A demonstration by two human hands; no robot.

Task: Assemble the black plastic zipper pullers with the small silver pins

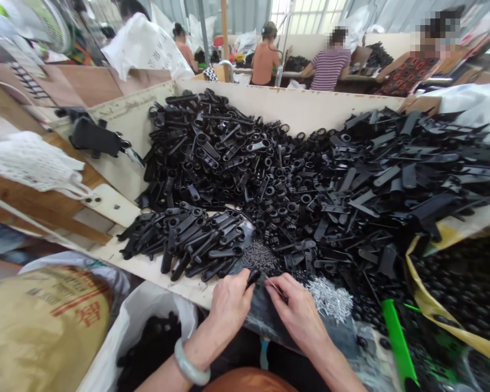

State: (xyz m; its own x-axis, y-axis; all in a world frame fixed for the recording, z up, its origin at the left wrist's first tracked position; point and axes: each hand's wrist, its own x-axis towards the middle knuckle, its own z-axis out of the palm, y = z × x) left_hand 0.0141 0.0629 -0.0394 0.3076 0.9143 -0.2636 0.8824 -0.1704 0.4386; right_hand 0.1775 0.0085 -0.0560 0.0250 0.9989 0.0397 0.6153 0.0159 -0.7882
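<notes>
My left hand (pixel 231 296), with a pale bangle (pixel 191 366) on its wrist, is closed on a black plastic part (pixel 253 278). Close to its right, my right hand (pixel 296 305) pinches a thin metal tool (pixel 274 285) whose tip points toward that part; its exact kind is unclear. Just beyond both hands lies a heap of small dark metal pieces (pixel 258 256). Beside the right hand is a pile of shiny silver pins (pixel 330 298). Farther left, black handle-shaped parts (pixel 188 239) lie in a layered stack.
A big heap of black ring-ended parts (pixel 212 152) fills the bin's left, with flat black pieces (pixel 392 169) on the right. A bright green bar (pixel 399 340) stands near a yellow-rimmed sack (pixel 418 283). A phone (pixel 111 205) rests at left. Several people sit behind.
</notes>
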